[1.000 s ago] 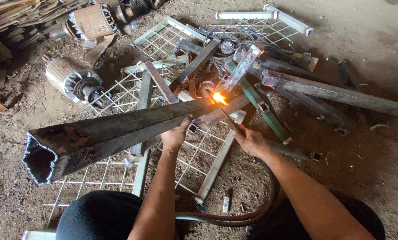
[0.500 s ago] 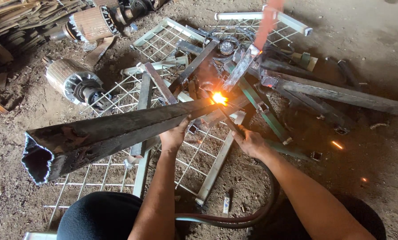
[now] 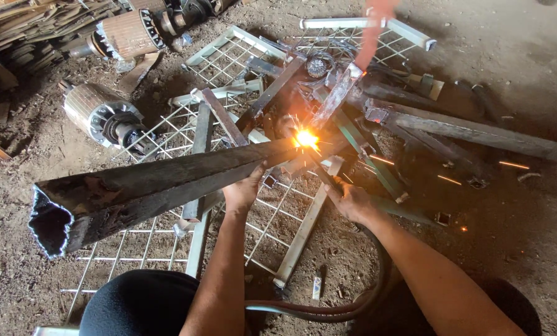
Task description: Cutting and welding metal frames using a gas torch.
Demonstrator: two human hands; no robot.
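Note:
My left hand (image 3: pixel 244 190) grips the underside of a long dark hollow steel section (image 3: pixel 148 183) that runs from the lower left up to a bright welding arc (image 3: pixel 306 138). My right hand (image 3: pixel 350 200) is closed on an electrode holder (image 3: pixel 331 177), its rod reaching up to the arc. Sparks fly off to the right. The section's jagged open end (image 3: pixel 51 224) points toward me. Under both hands lies a wire mesh frame (image 3: pixel 278 230) on the dirt floor.
Scrap steel bars (image 3: pixel 477 130) and angle pieces are piled to the right of the arc. Two motor rotors (image 3: pixel 101 115) (image 3: pixel 129 34) lie at the upper left. A cable (image 3: pixel 328 308) loops behind my right forearm. A second mesh frame (image 3: pixel 228 53) lies beyond.
The arc keeps burning at the same spot, with more sparks now streaking right. Both hands hold their places; the view has shifted slightly.

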